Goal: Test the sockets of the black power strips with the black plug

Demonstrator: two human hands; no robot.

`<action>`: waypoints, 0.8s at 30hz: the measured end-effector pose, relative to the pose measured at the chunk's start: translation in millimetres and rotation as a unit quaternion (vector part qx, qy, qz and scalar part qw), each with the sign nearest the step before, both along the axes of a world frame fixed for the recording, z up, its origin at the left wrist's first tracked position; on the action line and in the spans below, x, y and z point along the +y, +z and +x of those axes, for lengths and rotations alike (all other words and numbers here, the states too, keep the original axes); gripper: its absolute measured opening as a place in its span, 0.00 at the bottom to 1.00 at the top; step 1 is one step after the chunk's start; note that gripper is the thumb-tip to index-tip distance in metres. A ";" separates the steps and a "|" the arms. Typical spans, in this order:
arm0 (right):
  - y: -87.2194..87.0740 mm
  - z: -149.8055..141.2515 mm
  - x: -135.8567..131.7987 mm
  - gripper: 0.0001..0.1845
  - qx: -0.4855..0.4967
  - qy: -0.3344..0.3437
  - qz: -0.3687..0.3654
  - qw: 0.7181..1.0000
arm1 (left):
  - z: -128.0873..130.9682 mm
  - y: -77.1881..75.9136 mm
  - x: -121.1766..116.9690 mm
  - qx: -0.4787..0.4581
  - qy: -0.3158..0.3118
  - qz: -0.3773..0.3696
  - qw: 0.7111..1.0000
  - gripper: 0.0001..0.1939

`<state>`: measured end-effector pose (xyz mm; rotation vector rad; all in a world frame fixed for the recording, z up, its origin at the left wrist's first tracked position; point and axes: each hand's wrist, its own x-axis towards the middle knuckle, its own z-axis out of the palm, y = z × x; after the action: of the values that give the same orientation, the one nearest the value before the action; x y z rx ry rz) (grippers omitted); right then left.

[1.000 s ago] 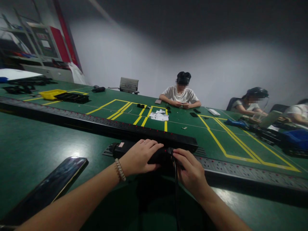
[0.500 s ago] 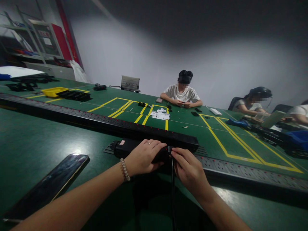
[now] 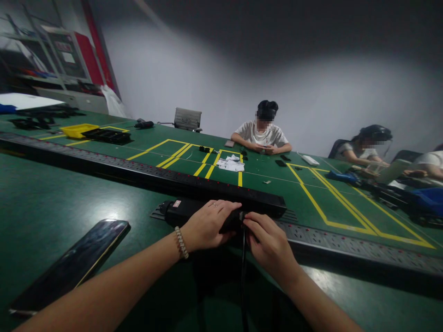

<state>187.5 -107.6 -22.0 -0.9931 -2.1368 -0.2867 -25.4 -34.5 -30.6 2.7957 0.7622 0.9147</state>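
My left hand (image 3: 207, 226) is wrapped over a short black box (image 3: 183, 211), which has a small pale label and a round fitting at its left end. The fingers cover much of the box's right part. At that right end my right hand (image 3: 270, 242) pinches a small plug (image 3: 242, 215) between thumb and fingers. A black cable (image 3: 244, 276) hangs from the plug toward me. The plug touches or sits against the box; how deep it goes in is hidden by my fingers.
Long black power strips (image 3: 138, 169) cross the green table beyond and right of my hands. A phone (image 3: 72, 265) lies at left. Farther off are a yellow tray (image 3: 79, 130), papers (image 3: 231, 163) and a co-worker (image 3: 261, 133); others sit at right.
The plug, the cable and my right hand have shifted slightly left, toward the box. My left hand keeps its hold on the box.
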 end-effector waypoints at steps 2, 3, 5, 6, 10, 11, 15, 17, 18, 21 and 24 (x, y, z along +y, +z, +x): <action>-1.8 -0.8 -0.4 0.16 0.005 -0.001 -0.002 1.000 | 1.0 0.8 -2.1 -0.018 -0.009 -0.008 1.000 0.36; -2.7 -0.9 -0.6 0.16 0.007 -0.001 -0.001 1.000 | 1.5 1.2 -3.2 -0.027 -0.013 -0.013 0.999 0.36; -4.3 -1.0 -0.9 0.17 0.010 -0.003 0.003 1.000 | 2.4 1.8 -5.1 -0.039 -0.017 -0.022 0.999 0.37; -4.8 -1.0 -1.1 0.17 0.011 -0.004 0.004 1.000 | 2.8 1.8 -5.6 -0.043 -0.019 -0.025 0.999 0.38; -5.1 -2.1 -1.4 0.17 0.014 -0.007 0.001 1.000 | 3.9 0.5 -5.8 -0.034 -0.020 -0.032 0.999 0.38; -4.8 -2.5 -1.5 0.17 0.014 -0.008 0.001 1.000 | 4.1 0.1 -5.6 -0.030 -0.017 -0.033 0.999 0.38; -3.1 -3.9 -2.1 0.17 0.013 -0.014 0.005 1.000 | 4.6 0.0 -4.9 -0.011 -0.009 -0.036 0.999 0.38; -2.6 -4.3 -2.4 0.17 0.014 -0.014 0.009 1.000 | 4.7 0.9 -4.7 -0.007 -0.010 -0.039 0.999 0.38; -2.6 -4.5 -2.6 0.17 0.014 -0.014 0.009 1.000 | 4.6 1.5 -4.5 -0.007 -0.010 -0.041 0.999 0.39; -2.6 -4.7 -2.9 0.17 0.008 -0.015 0.006 1.000 | 4.6 3.0 -3.6 -0.004 -0.010 -0.050 0.999 0.41; -1.8 -4.0 -3.0 0.17 -0.004 -0.018 0.001 1.000 | 4.8 4.0 -2.5 0.002 -0.012 -0.056 0.998 0.40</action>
<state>183.5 -110.6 -23.7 -1.0324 -2.1273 -0.3097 -20.5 -37.0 -26.7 2.7042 0.7533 0.8365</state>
